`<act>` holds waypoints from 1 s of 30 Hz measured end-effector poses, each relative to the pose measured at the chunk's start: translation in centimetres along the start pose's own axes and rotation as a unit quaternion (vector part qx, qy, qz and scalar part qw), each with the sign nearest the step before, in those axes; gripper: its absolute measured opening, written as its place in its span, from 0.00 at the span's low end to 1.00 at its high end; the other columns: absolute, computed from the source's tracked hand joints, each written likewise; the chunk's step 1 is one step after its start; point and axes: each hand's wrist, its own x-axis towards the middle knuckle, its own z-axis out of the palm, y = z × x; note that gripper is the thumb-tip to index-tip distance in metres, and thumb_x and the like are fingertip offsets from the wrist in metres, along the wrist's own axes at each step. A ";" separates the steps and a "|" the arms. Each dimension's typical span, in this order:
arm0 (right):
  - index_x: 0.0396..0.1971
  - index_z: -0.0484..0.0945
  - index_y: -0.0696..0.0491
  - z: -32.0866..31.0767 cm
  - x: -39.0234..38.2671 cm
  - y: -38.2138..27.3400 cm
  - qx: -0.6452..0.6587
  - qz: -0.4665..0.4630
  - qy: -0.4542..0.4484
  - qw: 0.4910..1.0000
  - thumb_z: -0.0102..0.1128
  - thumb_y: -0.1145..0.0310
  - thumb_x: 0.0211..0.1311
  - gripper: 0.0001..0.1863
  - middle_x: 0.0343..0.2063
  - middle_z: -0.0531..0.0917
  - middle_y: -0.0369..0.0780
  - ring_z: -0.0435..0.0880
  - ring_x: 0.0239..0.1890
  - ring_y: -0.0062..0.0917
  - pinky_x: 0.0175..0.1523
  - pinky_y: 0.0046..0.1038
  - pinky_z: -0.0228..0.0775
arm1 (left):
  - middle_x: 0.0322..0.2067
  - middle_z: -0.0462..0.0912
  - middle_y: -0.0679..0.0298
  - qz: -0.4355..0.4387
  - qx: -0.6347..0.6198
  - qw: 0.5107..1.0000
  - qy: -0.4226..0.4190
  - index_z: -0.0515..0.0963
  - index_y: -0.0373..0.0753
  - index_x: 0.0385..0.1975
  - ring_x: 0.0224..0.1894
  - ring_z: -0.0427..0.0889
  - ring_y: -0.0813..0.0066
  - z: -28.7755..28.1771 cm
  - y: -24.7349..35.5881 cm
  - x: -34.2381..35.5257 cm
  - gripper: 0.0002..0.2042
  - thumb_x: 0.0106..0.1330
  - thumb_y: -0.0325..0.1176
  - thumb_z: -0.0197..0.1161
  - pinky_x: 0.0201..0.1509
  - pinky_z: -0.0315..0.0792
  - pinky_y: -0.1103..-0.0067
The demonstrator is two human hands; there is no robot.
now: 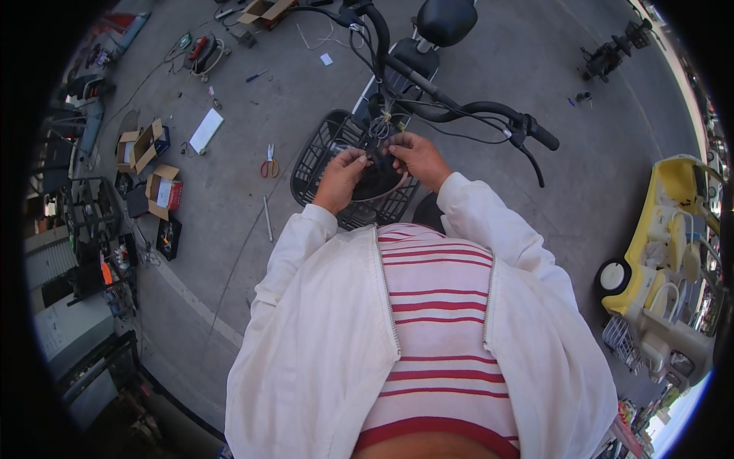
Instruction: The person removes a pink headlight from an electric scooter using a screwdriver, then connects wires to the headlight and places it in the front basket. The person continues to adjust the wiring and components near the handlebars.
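- Pinching thin wires with both hands, just above the basket at the bike's front.
- Left hand: over the basket's left part, thumb and index fingertips pressed together at a thin dark strand. Other fingers curled in behind.
- Right hand: over the basket's right part, a bit farther from the body than the left, thumb and index pinching at the same wiring. Which strand sits in which hand: too small to tell.
- Wires: the main looped bundle hangs over the basket's far edge, just beyond the fingertips; the dark ends come down between the two hands.
- Dark item inside the basket, under the hands, partly covered; kind unclear.
- Handlebar: beyond the basket, cables running along it. Brake lever well to the basket's right.
- Black seat: farther beyond the basket.
- Scissors with orange handles: on the ground, near the basket's left side. Metal rod also left of the basket, closer to the body.
- Open cardboard box: well left of the basket.
- Yellow vehicle: far right of the basket.
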 end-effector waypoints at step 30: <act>0.41 0.78 0.58 -0.3 0.1 0.8 -0.040 0.013 -0.007 0.999 0.53 0.70 0.64 0.10 0.32 0.81 0.34 0.73 0.26 0.16 0.32 0.19 0.67 | 0.40 0.78 0.66 -0.027 -0.074 0.996 0.031 0.74 0.36 0.46 0.43 0.76 0.75 0.3 0.6 -0.4 0.11 0.70 0.34 0.53 0.54 0.68 0.75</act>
